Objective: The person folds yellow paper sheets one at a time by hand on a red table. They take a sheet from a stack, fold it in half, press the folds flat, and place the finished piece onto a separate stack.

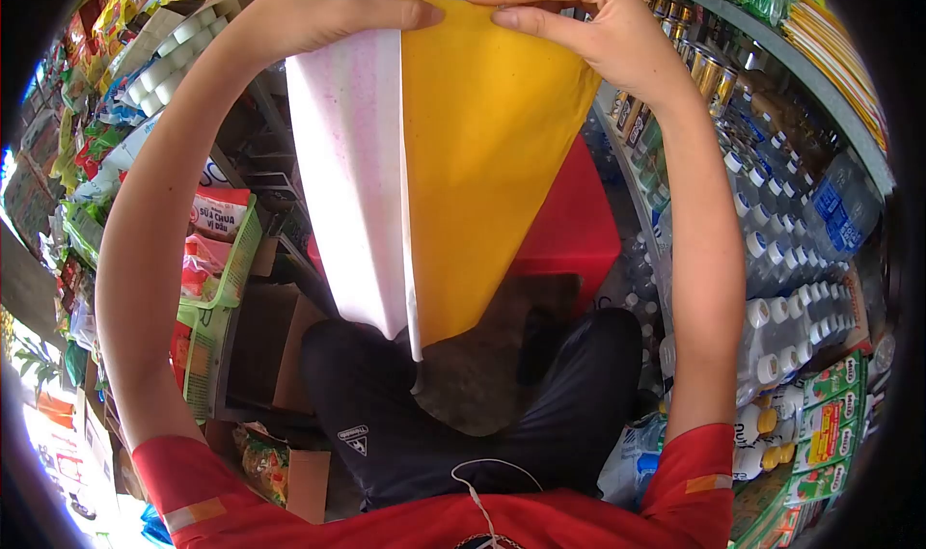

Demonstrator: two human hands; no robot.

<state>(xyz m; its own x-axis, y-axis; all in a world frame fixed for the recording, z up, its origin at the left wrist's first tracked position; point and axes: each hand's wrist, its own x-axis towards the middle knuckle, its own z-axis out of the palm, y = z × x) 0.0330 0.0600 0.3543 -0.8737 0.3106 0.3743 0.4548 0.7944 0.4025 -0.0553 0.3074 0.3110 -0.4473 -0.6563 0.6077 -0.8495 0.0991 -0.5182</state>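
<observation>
A large sheet point(482, 144), paper-like, hangs upright in front of me. Its right part is yellow; the left part is white with a pinkish tint, and a fold line runs down between them. My left hand point(362, 9) pinches the top edge near that line, thumb on the near side. Farther right along the same edge, my right hand point(579, 18) pinches the yellow part between thumb and fingers. The sheet's lower end hangs down between my knees. Some fingers of my left hand are cut off by the frame's top.
Behind the sheet stands a red table or stool point(579, 226). Shelves on the right hold many water bottles point(772, 231), cans and green cartons point(820, 424). Packaged goods, a green basket point(241, 255) and cardboard boxes point(309, 481) crowd the left side.
</observation>
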